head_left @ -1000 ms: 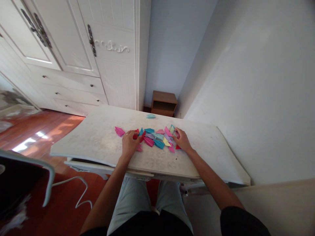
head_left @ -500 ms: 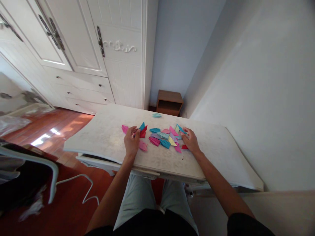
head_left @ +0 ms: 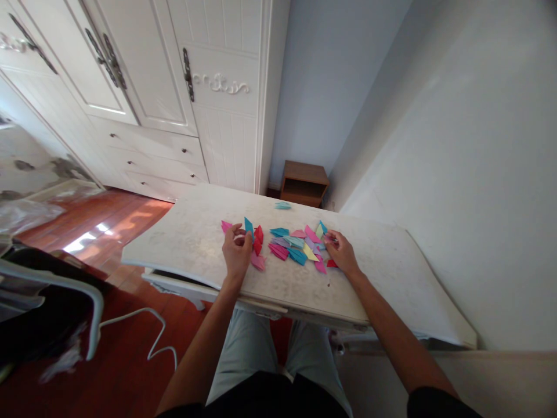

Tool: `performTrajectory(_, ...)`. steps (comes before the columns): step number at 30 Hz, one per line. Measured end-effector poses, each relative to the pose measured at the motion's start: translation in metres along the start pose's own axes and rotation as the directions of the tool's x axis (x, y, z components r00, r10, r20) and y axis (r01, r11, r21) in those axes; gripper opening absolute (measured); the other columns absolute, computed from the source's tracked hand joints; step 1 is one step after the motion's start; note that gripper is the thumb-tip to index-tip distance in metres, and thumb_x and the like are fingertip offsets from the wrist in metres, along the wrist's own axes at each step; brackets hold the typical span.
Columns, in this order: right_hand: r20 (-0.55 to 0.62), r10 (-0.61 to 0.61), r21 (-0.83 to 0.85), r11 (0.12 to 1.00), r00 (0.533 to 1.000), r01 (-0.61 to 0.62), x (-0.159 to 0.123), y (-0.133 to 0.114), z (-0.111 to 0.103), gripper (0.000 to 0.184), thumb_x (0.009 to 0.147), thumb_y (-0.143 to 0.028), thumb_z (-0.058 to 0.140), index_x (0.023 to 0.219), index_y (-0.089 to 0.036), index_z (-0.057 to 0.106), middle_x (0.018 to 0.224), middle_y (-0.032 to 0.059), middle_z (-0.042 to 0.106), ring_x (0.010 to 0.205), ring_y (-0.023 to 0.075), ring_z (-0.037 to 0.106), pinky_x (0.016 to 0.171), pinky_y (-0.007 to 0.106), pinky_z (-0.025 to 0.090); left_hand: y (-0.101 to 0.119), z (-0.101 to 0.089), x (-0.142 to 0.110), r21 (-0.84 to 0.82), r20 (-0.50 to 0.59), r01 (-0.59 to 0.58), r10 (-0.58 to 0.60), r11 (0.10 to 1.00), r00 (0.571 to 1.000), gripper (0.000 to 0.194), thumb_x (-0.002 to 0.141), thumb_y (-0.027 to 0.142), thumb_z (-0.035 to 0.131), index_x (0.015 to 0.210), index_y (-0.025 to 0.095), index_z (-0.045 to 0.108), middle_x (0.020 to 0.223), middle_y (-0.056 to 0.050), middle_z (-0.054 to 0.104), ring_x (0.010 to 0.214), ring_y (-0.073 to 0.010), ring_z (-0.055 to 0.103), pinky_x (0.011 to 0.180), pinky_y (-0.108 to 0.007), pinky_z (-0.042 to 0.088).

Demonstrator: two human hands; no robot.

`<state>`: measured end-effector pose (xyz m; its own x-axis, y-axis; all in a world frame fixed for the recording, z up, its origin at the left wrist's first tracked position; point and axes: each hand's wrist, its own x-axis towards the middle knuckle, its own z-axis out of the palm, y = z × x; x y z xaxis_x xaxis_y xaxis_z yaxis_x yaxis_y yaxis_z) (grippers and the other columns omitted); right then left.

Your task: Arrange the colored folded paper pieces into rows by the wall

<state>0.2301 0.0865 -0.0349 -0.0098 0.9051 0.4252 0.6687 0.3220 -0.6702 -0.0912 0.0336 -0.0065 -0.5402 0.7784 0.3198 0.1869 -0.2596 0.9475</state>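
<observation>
My left hand is closed over the left part of a white table, its thumb and fingers pinching a blue folded paper piece that points upward. Red folded pieces lie just to its right, and pink ones sit below and behind the hand. My right hand has its fingertips drawn together at the right end of the paper pile; what they hold is too small to tell. Close to those fingertips are a blue piece and a red piece. Between the hands, several blue, pink, purple and yellow pieces overlap.
A lone light-teal paper piece lies near the far edge of the white table. Beyond stand a white wardrobe and a small brown cabinet. A wall rises on the right; a chair is at lower left.
In my left hand the blue piece now stands more upright, and the red paper beside it sits lower and apart from it. My right fingertips have drawn slightly away from the blue piece.
</observation>
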Motion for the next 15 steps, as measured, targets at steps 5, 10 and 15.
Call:
performTrajectory(5, -0.079, -0.007, -0.02, 1.0, 0.997, 0.005, 0.001, 0.003, -0.001, 0.044, 0.084, -0.045, 0.054, 0.115, -0.016, 0.062, 0.11, 0.0145, 0.068, 0.101, 0.0281, 0.064, 0.086, 0.045, 0.052, 0.0, -0.008, 0.005, 0.065, -0.169, -0.102, 0.112, 0.993, 0.979, 0.038, 0.079, 0.028, 0.063, 0.114, 0.017, 0.056, 0.098, -0.005, 0.062, 0.076, -0.0121, 0.063, 0.067, -0.023, 0.052)
performTrajectory(10, -0.067, -0.06, -0.154, 0.987, 0.996, 0.049, 0.0, 0.009, 0.0, 0.058, 0.083, -0.055, 0.055, 0.122, -0.011, 0.059, 0.118, 0.0194, 0.065, 0.109, 0.0327, 0.06, 0.094, 0.049, 0.047, -0.006, -0.041, 0.02, 0.408, -0.205, -0.107, 0.205, 0.907, 0.957, 0.029, 0.077, 0.024, 0.06, 0.105, 0.015, 0.063, 0.098, -0.008, 0.067, 0.086, -0.0186, 0.062, 0.082, -0.033, 0.051)
performTrajectory(15, 0.085, -0.139, -0.33, 0.93, 0.987, 0.16, -0.002, 0.002, 0.001, 0.063, 0.087, -0.054, 0.053, 0.132, -0.01, 0.054, 0.125, 0.0212, 0.061, 0.114, 0.0348, 0.057, 0.097, 0.049, 0.044, -0.013, -0.065, 0.028, 0.509, 0.042, -0.122, 0.117, 0.852, 0.992, 0.046, 0.079, 0.038, 0.061, 0.119, 0.015, 0.06, 0.103, -0.01, 0.07, 0.094, -0.0247, 0.064, 0.085, -0.038, 0.05)
